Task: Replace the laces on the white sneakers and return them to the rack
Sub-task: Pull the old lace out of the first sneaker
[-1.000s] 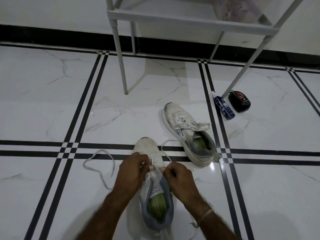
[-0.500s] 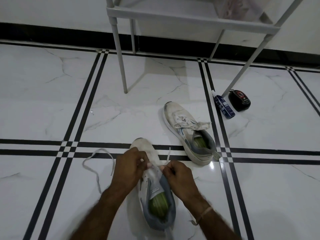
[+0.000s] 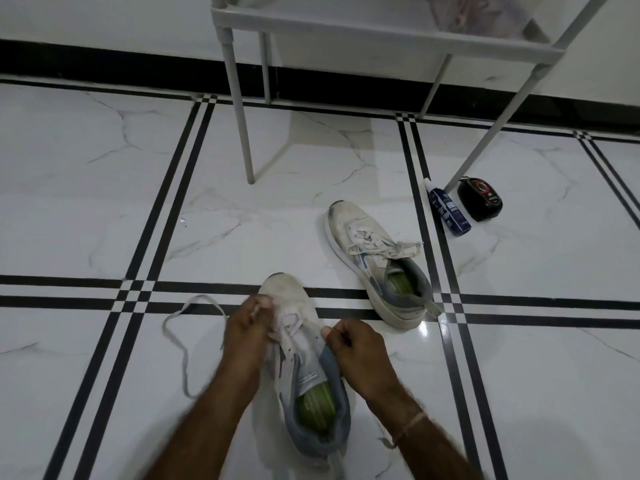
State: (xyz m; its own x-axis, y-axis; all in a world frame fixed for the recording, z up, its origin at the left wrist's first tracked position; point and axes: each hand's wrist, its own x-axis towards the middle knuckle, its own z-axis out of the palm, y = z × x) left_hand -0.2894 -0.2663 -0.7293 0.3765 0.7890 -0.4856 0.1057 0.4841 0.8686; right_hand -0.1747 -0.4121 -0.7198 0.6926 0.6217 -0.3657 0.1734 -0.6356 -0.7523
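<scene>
A white sneaker (image 3: pixel 298 344) with a grey collar and green insole lies on the floor in front of me, toe pointing away. My left hand (image 3: pixel 247 327) pinches the lace at the shoe's left eyelets. A loose loop of white lace (image 3: pixel 180 341) trails from there over the floor to the left. My right hand (image 3: pixel 356 344) grips the sneaker's right side by the collar; any lace in it is hidden. The second white sneaker (image 3: pixel 377 261) lies laced further off to the right.
A grey metal rack (image 3: pixel 346 26) stands at the back on thin legs. A blue spray bottle (image 3: pixel 448 211) and a black round tin (image 3: pixel 479 199) lie beside its right front leg. The floor is white marble with black stripes.
The lace end that stood up between my hands is gone from view. My left hand has shifted toward the toe and my right hand has slid back to the collar.
</scene>
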